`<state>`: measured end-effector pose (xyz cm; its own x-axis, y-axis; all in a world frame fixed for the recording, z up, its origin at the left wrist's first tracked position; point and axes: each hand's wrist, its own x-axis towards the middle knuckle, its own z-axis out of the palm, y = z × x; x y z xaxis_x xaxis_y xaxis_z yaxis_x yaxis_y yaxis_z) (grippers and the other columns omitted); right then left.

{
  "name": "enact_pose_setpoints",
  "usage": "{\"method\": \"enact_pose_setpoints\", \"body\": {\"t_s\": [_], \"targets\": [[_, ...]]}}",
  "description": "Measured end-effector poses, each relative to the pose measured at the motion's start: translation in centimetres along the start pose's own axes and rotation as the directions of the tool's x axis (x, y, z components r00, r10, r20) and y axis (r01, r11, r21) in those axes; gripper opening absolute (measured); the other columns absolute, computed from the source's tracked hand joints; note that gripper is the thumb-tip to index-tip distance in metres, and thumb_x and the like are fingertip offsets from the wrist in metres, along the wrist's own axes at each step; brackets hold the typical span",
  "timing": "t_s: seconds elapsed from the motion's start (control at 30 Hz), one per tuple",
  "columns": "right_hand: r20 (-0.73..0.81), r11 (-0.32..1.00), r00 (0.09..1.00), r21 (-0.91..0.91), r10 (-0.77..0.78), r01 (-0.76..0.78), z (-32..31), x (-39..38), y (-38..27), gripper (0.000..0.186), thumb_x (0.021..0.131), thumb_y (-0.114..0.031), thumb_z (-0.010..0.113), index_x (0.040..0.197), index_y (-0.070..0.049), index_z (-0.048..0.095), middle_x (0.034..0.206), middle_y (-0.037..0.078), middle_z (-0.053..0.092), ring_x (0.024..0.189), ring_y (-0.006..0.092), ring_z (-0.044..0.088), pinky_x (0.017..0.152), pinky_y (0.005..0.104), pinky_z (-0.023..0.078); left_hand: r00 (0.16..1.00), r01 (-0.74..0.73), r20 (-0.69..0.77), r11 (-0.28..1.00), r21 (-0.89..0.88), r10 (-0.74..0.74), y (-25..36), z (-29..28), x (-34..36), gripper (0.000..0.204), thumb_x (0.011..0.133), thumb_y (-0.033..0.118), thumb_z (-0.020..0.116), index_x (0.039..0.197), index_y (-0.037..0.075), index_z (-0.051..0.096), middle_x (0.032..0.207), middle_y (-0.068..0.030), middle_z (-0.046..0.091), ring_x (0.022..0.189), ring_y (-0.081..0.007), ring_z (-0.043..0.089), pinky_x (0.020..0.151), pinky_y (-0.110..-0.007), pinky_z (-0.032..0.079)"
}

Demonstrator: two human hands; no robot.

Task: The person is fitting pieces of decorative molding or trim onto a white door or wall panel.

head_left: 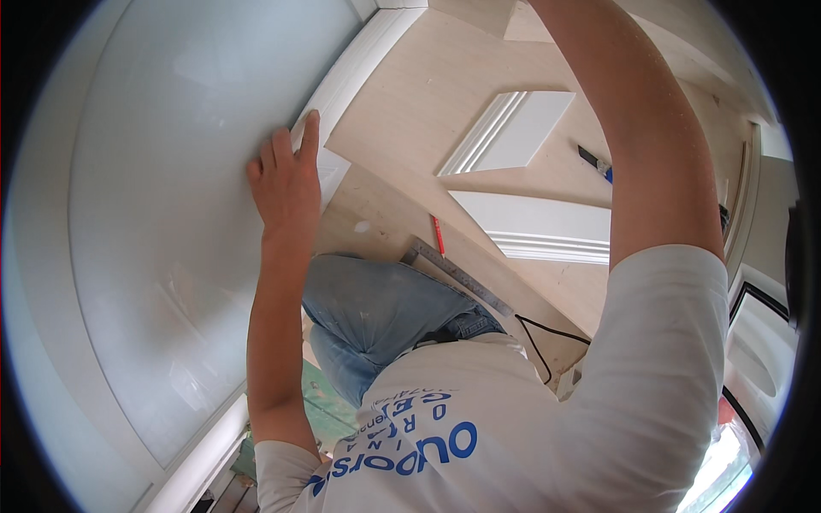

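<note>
A long white moulding strip (363, 61) runs along the edge of a large pale glossy panel (184, 171) on the left. My left hand (286, 175) lies against the panel and the strip's lower end, its fingers stretched out and apart, one fingertip resting on the strip. My right arm (654, 145) reaches up past the top edge of the picture, so my right hand is hidden from view. To the right of the strip, two short cut pieces of grooved white moulding, one farther (517, 130) and one nearer (543, 221), rest on the light wooden surface (410, 111).
A blue and black utility knife (596, 162) lies near my right arm. Closer to my knee are a red pencil (438, 235) and a metal square (462, 278). A black cable (547, 328) loops beside my waist. Green flooring (329, 402) shows below.
</note>
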<state>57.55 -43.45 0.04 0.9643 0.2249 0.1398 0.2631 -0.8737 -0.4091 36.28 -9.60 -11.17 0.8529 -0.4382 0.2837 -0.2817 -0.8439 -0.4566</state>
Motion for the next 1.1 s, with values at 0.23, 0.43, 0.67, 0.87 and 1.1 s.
{"method": "enact_pose_setpoints", "body": {"t_s": [0.23,0.43,0.67,0.87,1.1], "targets": [[0.001,1.000,1.000,0.000,-0.005,0.005,-0.2,-0.3,-0.2,0.075,0.082,-0.039,0.087,0.141,-0.002,0.058,0.141,0.018,0.058,0.129,0.0327,0.057,0.112,0.0413,0.046,0.977,0.047,0.211,0.998,-0.049,-0.035,0.5,0.2,0.2,0.075,0.090,-0.001,0.063,0.157,0.028,0.046,0.131,-0.0094,0.051,0.116,-0.0287,0.052,0.095,-0.043,0.041],[-0.009,0.999,0.999,0.002,-0.032,0.032,0.1,0.2,0.3,0.076,0.081,-0.040,0.087,0.140,-0.002,0.059,0.139,0.018,0.060,0.127,0.0329,0.058,0.110,0.0420,0.047,0.992,0.056,0.116,0.992,-0.113,-0.043,0.6,0.5,0.5,0.068,0.092,0.000,0.062,0.154,0.023,0.049,0.147,-0.0099,0.044,0.125,-0.0312,0.049,0.103,-0.048,0.039],[0.015,0.999,0.999,-0.009,-0.034,0.034,0.2,0.6,0.2,0.073,0.082,-0.041,0.087,0.138,-0.002,0.060,0.139,0.018,0.059,0.126,0.0334,0.058,0.109,0.0422,0.048,0.984,0.122,0.177,0.692,-0.712,0.008,4.9,-0.4,2.1,0.052,0.098,0.020,0.065,0.148,0.016,0.054,0.139,-0.0085,0.057,0.127,-0.0271,0.055,0.105,-0.043,0.045],[-0.001,0.999,1.000,-0.037,0.000,0.000,0.0,0.5,-0.1,0.071,0.083,-0.040,0.086,0.136,-0.002,0.061,0.137,0.018,0.059,0.125,0.0336,0.058,0.108,0.0428,0.048,0.754,0.502,0.651,-0.718,-0.482,0.090,7.2,1.2,5.2,0.079,0.105,0.052,0.054,0.157,-0.004,0.032,0.154,-0.0171,0.048,0.142,-0.0285,0.047,0.116,-0.039,0.040],[0.003,1.000,1.000,-0.024,-0.002,0.002,0.3,0.9,0.3,0.067,0.080,-0.040,0.088,0.131,-0.003,0.064,0.133,0.018,0.062,0.121,0.0339,0.060,0.105,0.0429,0.049,0.686,0.225,0.728,-0.958,-0.179,0.025,7.5,3.4,8.0,0.090,0.107,0.059,0.043,0.159,-0.010,0.017,0.160,-0.0228,0.041,0.148,-0.0327,0.041,0.122,-0.040,0.033]]}}
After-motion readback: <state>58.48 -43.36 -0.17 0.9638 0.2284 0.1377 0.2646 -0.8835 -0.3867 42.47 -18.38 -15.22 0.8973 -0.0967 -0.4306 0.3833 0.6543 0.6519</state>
